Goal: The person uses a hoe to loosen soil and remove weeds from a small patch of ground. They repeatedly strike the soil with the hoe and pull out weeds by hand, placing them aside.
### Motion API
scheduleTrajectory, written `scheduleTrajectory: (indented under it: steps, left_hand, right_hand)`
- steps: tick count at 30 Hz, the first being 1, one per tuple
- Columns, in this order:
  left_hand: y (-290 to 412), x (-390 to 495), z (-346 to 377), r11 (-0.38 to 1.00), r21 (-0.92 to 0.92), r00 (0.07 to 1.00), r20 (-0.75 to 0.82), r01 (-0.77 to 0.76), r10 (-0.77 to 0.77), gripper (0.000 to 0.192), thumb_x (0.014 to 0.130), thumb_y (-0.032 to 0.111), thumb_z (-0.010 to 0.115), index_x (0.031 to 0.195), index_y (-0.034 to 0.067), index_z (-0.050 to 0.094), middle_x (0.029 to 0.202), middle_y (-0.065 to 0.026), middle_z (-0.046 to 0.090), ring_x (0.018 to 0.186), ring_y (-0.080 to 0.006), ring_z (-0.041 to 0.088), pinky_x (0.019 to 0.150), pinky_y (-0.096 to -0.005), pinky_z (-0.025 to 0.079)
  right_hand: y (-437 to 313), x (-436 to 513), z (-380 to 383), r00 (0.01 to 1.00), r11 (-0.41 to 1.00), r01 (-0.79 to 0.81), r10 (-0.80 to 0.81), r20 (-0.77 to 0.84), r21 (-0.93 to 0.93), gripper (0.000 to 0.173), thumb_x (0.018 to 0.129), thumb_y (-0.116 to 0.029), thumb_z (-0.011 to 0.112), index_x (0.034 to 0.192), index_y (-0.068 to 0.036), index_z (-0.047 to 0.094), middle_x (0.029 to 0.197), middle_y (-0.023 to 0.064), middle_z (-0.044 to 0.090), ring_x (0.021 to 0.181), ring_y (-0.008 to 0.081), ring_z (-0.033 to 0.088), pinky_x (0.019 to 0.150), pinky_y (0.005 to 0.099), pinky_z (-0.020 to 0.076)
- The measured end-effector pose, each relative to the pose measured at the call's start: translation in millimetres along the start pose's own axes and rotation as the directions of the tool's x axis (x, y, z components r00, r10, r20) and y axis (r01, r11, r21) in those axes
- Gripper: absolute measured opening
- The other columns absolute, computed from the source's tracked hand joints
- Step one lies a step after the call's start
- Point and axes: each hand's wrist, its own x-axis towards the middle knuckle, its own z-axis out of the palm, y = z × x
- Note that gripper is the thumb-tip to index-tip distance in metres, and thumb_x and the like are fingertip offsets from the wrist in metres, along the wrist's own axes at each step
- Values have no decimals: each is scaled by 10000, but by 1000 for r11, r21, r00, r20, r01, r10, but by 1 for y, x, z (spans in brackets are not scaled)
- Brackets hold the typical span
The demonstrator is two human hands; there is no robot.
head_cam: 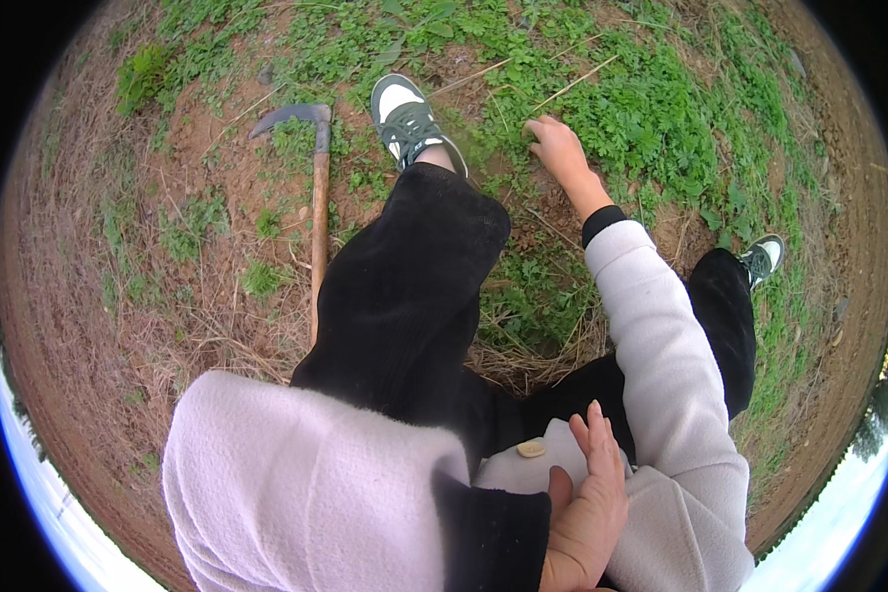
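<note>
My right hand (559,152) reaches down to low leafy green plants (636,126), its thumb and fingertips close together at their edge. Whether it pinches a stem there cannot be made out. My left hand (592,499) is raised near my lap, empty, with its fingers extended, close to the light coat's button (530,449). On the soil to the left lies a sickle (320,185) with a curved dark metal blade and a wooden handle; its lower end is hidden behind my leg.
My sneakers (407,118) rest on the ground, one ahead and one to the right. Dry straw (522,370) lies between my legs. Brown soil with dry grass (118,296) spreads on the left, and small stones and bare soil (851,251) are on the right.
</note>
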Motion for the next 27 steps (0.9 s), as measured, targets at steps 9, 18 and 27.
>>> scheduleTrajectory:
  steps: [9, 18, 27]
  left_hand:
    - [-1, 0, 1, 1000, 14, 1000, -5, -6, 7, 528, 760, 5, 597, 1280, 11, 507, 1308, -236, 479, 1087, -382, 550, 944, -699, 321]
    - [-6, -2, 2, 1000, 22, 1000, -8, -3, 3, 546, 748, -15, 599, 1284, 1, 499, 1310, -242, 475, 1069, -379, 562, 938, -702, 327]
    - [-14, -6, 5, 999, 38, 1000, -18, -9, 9, 564, 736, -35, 602, 1288, -9, 491, 1312, -248, 470, 1051, -375, 573, 932, -706, 332]
  right_hand:
    - [8, -5, 4, 986, 993, 96, -86, -144, 65, 158, 717, -59, 611, 872, -84, 630, 792, 134, 603, 761, 332, 615, 679, 416, 496]
    - [7, -10, -4, 978, 927, -139, 184, -99, 347, 184, 695, -44, 666, 874, -77, 694, 740, 173, 636, 640, 295, 606, 626, 357, 483]
    - [17, -11, -1, 930, 838, -311, 365, -37, 448, 197, 680, -130, 725, 877, -116, 726, 592, 105, 581, 507, 164, 507, 537, 312, 431]
